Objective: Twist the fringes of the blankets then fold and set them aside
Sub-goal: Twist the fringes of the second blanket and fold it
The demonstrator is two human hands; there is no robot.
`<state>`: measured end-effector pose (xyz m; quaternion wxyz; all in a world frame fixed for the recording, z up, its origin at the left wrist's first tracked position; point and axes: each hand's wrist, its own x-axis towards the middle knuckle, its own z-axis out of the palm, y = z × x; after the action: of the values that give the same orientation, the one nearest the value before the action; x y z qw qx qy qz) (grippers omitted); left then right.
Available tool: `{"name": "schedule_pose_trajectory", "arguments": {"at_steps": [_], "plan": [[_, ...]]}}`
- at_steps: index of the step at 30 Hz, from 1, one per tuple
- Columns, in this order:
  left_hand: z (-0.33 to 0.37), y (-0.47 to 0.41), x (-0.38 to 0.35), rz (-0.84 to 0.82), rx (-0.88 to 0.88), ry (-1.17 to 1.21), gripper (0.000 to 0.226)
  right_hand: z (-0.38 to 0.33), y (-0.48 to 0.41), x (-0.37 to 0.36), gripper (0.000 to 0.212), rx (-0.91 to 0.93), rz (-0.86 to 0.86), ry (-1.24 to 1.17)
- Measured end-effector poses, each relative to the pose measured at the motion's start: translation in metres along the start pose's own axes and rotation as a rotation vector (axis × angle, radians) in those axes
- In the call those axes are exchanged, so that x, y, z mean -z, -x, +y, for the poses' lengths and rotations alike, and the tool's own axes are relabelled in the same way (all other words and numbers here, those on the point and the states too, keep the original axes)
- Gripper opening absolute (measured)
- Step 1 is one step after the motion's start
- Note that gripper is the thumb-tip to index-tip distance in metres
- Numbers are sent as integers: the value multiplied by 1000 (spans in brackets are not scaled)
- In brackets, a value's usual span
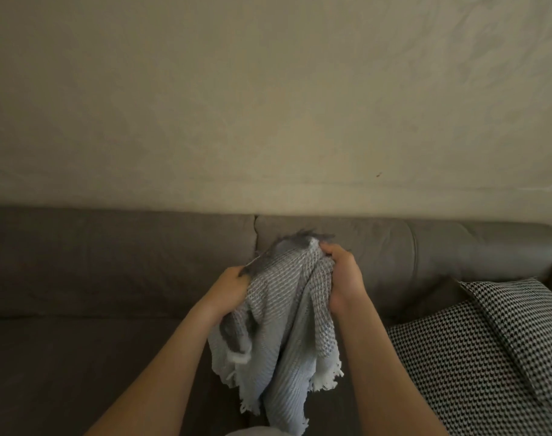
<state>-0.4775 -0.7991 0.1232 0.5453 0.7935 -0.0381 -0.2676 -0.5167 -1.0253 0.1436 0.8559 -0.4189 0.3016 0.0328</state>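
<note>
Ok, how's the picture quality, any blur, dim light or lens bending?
Head view: dim, warm light; the sofa back bows from wide-angle distortion; the dark fringe on the blanket, between the left hand and right hand, is smeared; the checked cushion looks crisp.

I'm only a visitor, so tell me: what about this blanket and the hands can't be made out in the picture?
Head view only:
Fingertips of the left hand and right hand: buried in the folds of the blanket.
The dark fringe at the top: blurred, so twisted or not cannot be told.
Blanket's lower end: cut off by the bottom edge.
The patterned cushion: cut off by the right edge.
</note>
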Motion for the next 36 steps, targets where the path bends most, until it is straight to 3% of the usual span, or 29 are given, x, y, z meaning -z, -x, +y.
{"name": "schedule_pose_trajectory", "arguments": {"at_steps": [4, 6, 8, 11, 13, 14, 17, 20, 24, 29, 31, 34, 36], "plan": [[46, 2, 6, -61, 85, 255, 34, -15, -29, 1, 9, 170, 451, -111], [60, 0, 12, 12, 144, 465, 36, -12, -36, 2, 12, 268, 553, 47], [63, -4, 19, 126, 123, 376, 33, 0, -27, -3, 33, 384, 448, 370], [56, -4, 19, 20, -77, -140, 25, 24, -3, -14, 61, 471, -36, 669], [50, -7, 11, -82, -200, -357, 32, 40, 3, -18, 62, 418, -330, 812], [50, -7, 9, -109, -245, -425, 35, 45, 2, -19, 53, 410, -376, 888], [50, -7, 8, -108, -337, -543, 28, 44, -4, -15, 8, 437, -277, 1145], [39, -8, 17, -148, -271, -654, 14, 34, -3, -10, 20, 339, -228, 1321], [4, -13, 27, -136, -53, -773, 17, 28, 2, -7, 25, 236, -224, 1299], [-27, -12, 32, 0, -32, -679, 23, 20, -1, 2, 26, 231, -98, 1197], [-33, -13, 31, 111, -61, -569, 12, 19, -2, 5, 26, 233, 7, 1129], [-33, -9, 32, 241, -77, -180, 17, 20, -3, 9, 26, 214, 140, 1021], [-23, 0, 24, 192, -55, 132, 16, 19, -5, 9, 25, 191, 150, 886]]}}
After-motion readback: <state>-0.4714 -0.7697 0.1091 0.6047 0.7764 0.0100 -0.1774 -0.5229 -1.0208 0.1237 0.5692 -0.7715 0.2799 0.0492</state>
